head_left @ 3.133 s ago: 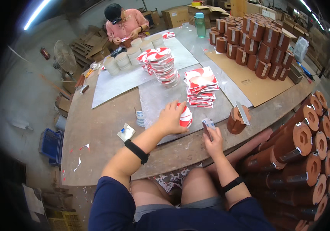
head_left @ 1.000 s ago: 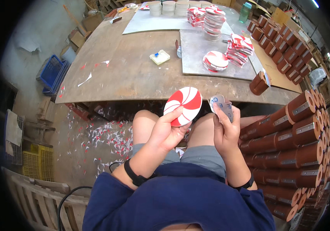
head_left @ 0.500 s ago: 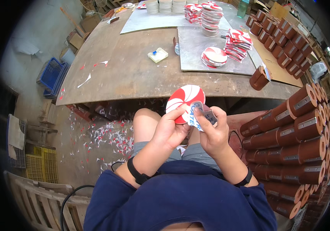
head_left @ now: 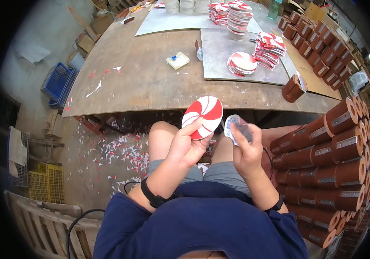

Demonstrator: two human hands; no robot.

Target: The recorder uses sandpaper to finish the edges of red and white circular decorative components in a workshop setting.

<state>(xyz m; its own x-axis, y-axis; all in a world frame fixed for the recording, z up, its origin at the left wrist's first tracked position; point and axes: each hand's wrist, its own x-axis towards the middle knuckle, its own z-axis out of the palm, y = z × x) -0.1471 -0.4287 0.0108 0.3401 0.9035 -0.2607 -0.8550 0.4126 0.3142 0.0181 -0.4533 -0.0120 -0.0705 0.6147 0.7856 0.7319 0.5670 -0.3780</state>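
Note:
My left hand (head_left: 187, 146) is closed on a round disc (head_left: 211, 108) with a red and white swirl, thumb on its face and the fingers behind it. The disc is tilted up above my lap, in front of the table edge. To its right, my right hand (head_left: 249, 155) pinches a small flat piece (head_left: 229, 129), whitish with blue print and a greyish see-through part. It is blurred, so its exact kind cannot be told. A gap lies between this piece and the disc.
On the table (head_left: 141, 82) are a low pile of swirl discs (head_left: 242, 62), a stack of uncut swirl sheets (head_left: 271, 43), a taller disc stack (head_left: 239, 21) and a pale dish (head_left: 177, 61). Brown cylinders (head_left: 323, 172) are piled at right. Paper scraps (head_left: 124, 153) litter the floor.
My right hand has drawn back to the right with the flat piece, off the disc's face. The disc in my left hand has shifted slightly left and turned a little.

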